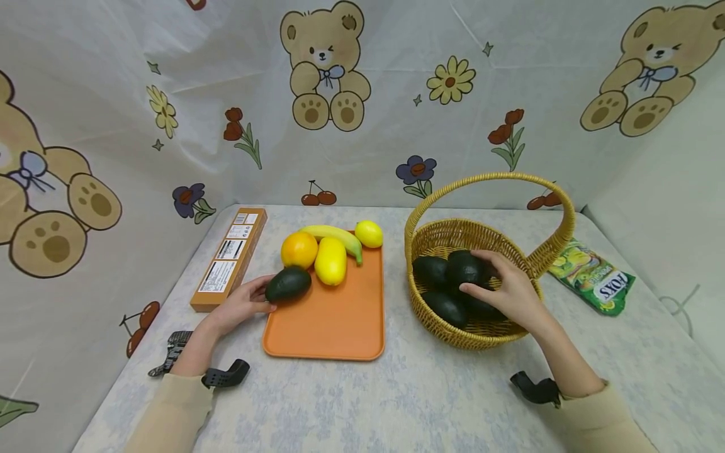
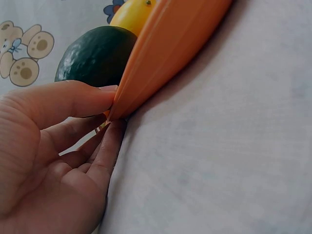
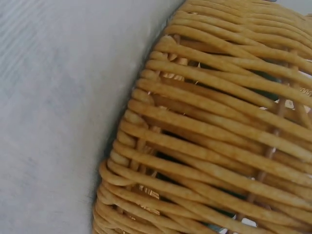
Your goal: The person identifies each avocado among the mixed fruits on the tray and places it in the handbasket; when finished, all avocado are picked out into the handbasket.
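Note:
My left hand [image 1: 242,305] is at the left edge of an orange tray [image 1: 334,327], its thumb and fingers pinching the rim in the left wrist view. Just inside that rim lies a dark green avocado [image 1: 289,284], close to the fingers. On the right, my right hand [image 1: 512,289] reaches into a wicker basket [image 1: 442,330] and grips an avocado [image 1: 464,268] between thumb and fingers. Several more avocados [image 1: 444,308] lie around and under it. From the right wrist only the basket's woven side [image 3: 209,122] shows; the hand is hidden there.
An orange [image 1: 299,250], a banana [image 1: 334,236], a lemon [image 1: 369,233] and a yellow oblong fruit [image 1: 331,261] fill the tray's far part. Left of it lies a long brown box [image 1: 229,258]. A green FOX'S packet [image 1: 595,277] lies right of the basket, whose tall handle [image 1: 493,178] arches above.

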`<state>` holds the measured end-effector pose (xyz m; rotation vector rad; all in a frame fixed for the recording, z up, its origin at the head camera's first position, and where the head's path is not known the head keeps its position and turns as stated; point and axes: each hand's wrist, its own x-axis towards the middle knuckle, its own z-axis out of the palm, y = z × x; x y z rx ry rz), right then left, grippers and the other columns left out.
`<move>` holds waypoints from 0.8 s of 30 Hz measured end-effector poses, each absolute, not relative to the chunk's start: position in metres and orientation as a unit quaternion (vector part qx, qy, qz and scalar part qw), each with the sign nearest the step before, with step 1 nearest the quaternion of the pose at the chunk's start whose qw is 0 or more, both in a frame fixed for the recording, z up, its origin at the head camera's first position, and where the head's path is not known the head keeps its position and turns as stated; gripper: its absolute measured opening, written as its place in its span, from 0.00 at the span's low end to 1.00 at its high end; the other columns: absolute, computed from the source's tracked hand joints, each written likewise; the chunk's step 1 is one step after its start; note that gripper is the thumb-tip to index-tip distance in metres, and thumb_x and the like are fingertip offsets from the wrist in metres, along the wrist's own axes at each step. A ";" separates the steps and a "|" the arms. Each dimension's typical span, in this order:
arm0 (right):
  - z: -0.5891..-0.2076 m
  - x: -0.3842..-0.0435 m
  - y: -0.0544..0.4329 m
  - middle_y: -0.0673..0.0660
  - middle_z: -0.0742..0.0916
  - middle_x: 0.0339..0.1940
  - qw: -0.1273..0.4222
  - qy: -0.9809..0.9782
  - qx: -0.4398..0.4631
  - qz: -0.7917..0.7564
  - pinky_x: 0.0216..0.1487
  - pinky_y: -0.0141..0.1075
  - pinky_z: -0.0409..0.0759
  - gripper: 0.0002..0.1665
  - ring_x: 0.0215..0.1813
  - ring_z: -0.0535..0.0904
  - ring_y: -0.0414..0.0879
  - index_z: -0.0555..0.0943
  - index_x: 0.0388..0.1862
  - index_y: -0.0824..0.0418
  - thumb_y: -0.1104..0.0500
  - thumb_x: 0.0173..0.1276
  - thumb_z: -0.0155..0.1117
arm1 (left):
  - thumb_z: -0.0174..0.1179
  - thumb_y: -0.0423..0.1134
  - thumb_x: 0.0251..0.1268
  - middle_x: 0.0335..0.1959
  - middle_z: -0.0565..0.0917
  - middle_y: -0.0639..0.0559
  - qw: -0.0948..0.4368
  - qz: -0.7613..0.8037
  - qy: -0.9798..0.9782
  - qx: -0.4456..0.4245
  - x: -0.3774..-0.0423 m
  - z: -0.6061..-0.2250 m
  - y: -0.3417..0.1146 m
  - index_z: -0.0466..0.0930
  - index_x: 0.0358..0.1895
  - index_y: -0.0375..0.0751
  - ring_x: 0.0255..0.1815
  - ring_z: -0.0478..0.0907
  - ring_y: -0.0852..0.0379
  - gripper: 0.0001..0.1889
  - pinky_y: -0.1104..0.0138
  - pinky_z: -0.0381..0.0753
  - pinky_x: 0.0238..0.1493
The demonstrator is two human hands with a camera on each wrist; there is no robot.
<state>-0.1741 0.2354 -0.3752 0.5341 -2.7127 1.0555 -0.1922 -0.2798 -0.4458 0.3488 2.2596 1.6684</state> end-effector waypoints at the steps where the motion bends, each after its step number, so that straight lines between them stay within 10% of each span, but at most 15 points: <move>1: -0.374 -0.174 0.235 0.64 0.73 0.62 0.088 -0.912 0.177 0.360 0.55 0.55 0.70 0.40 0.60 0.70 0.61 0.67 0.67 0.61 0.49 0.59 0.70 | 0.63 0.29 0.57 0.68 0.62 0.37 0.155 0.583 0.788 0.122 -0.192 -0.446 -0.280 0.58 0.70 0.33 0.67 0.60 0.42 0.36 0.71 0.68 0.57; 24: -0.377 -0.169 0.230 0.62 0.75 0.61 0.185 -0.900 0.240 0.313 0.49 0.57 0.73 0.43 0.58 0.72 0.61 0.70 0.64 0.63 0.56 0.49 0.78 | 0.63 0.29 0.57 0.68 0.62 0.37 0.157 0.582 0.788 0.122 -0.192 -0.446 -0.280 0.58 0.70 0.34 0.67 0.60 0.42 0.36 0.69 0.68 0.58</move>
